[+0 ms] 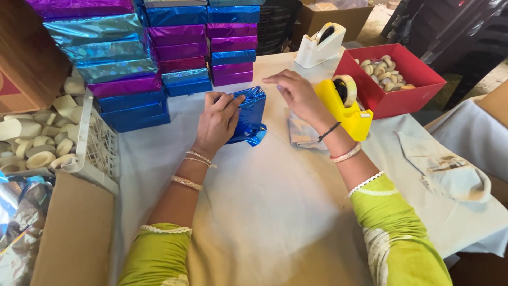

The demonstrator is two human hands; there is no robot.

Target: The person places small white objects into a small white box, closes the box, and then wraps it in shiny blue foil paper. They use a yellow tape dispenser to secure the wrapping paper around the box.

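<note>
"Where was the blue foil packet (248, 114) when you looked?"

"On the white-covered bench (275, 212), in front of the person, a little left of the middle. It lay with its long axis running away from them, towards the stack of wrapped boxes (153, 58)."

"And the hands?"

"The left hand (218, 121) lay right on the packet's left side, palm down, fingers curled over the foil and pressing it flat. The right hand (299, 94) was just beside the packet's right edge, fingers spread fairly wide and flat. I couldn't tell whether its fingertips actually touched the foil or held a bit of tape."

"So which hand was nearer?"

"The left, plainly. It was on the thing. The right sat between the packet and the yellow tape dispenser (346, 106), close to both."

"Anything else around?"

"A white tape dispenser (320, 45) farther back, a red box (394, 79) of small pale pieces to the right, and a white crate (98, 143) with empty tape cores at the left. A folded cloth (302, 132) lay under the right wrist."
</note>
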